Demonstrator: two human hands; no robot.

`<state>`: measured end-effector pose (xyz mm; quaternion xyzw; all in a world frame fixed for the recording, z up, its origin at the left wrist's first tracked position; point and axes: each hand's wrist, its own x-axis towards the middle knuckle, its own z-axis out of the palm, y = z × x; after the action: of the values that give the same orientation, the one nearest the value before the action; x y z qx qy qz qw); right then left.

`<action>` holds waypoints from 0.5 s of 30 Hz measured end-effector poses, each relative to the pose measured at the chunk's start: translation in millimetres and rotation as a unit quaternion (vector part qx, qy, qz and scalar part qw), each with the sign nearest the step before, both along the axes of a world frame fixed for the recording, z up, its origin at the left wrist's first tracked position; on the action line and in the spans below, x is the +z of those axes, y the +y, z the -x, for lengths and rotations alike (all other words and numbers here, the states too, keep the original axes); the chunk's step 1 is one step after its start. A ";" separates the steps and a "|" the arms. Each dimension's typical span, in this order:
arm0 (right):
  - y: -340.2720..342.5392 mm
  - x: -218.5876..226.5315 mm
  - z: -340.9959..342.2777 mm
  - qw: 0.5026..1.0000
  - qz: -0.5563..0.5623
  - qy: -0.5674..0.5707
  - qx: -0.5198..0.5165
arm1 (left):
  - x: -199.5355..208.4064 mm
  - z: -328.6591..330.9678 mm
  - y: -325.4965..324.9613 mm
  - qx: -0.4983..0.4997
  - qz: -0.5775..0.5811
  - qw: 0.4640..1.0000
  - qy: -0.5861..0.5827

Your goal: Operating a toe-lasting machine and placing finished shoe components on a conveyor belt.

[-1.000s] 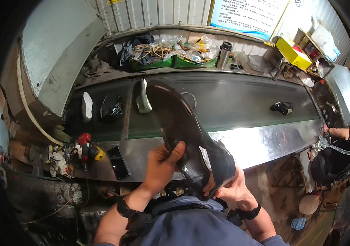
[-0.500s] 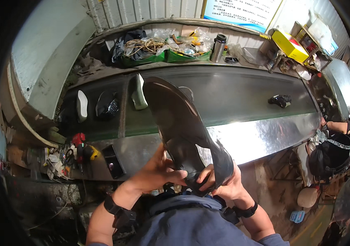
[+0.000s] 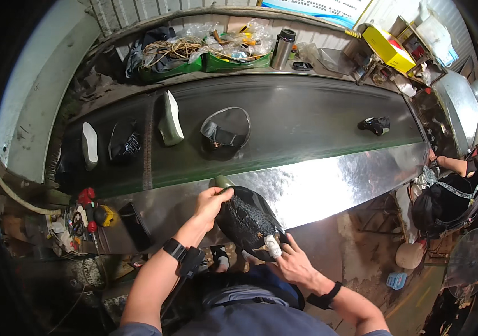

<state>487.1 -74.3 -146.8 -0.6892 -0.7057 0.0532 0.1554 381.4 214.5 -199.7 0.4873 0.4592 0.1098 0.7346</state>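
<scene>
Over the front edge of the metal ledge (image 3: 172, 207) I hold a black shoe upper (image 3: 247, 215) with a textured side and a small orange mark. A green rounded end, perhaps of a shoe last (image 3: 224, 182), pokes out at its far end. My left hand (image 3: 212, 206) pinches that far end between thumb and fingers. My right hand (image 3: 298, 263) is at the near end, its fingers closed on the edge. A white wrap (image 3: 272, 246) lies by its fingertips, seemingly around a finger. Inside the upper is hidden.
On the dark belt (image 3: 306, 112) lie two white-bottomed lasts (image 3: 90, 147) (image 3: 174, 117), black uppers (image 3: 225, 137) (image 3: 125, 141) and a black shoe-like piece (image 3: 374, 125). Tools (image 3: 87, 218) and a phone (image 3: 134, 224) lie left. Another person's arm (image 3: 453, 165) shows at right.
The black upper has come down and turned; its long dark underside faced up before, its textured side shows now. My left hand has moved to the far end. The view has shifted somewhat.
</scene>
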 end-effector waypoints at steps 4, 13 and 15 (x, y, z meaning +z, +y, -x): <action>11.5 -40.2 2.9 0.994 -0.061 0.093 -0.020 | -20.0 -35.4 13.3 0.067 -0.185 0.973 0.124; 42.2 -80.0 -5.5 0.894 -0.115 0.413 -0.132 | -39.7 -39.8 11.7 0.122 -0.337 0.905 0.230; 38.5 -83.7 -9.9 0.891 -0.084 0.431 -0.116 | -43.3 -20.0 10.6 0.131 -0.250 0.938 0.201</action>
<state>497.0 -35.8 -230.5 -0.6600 -0.4862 0.2669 0.5068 401.5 225.1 -243.0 0.6027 0.6147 0.2167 0.4604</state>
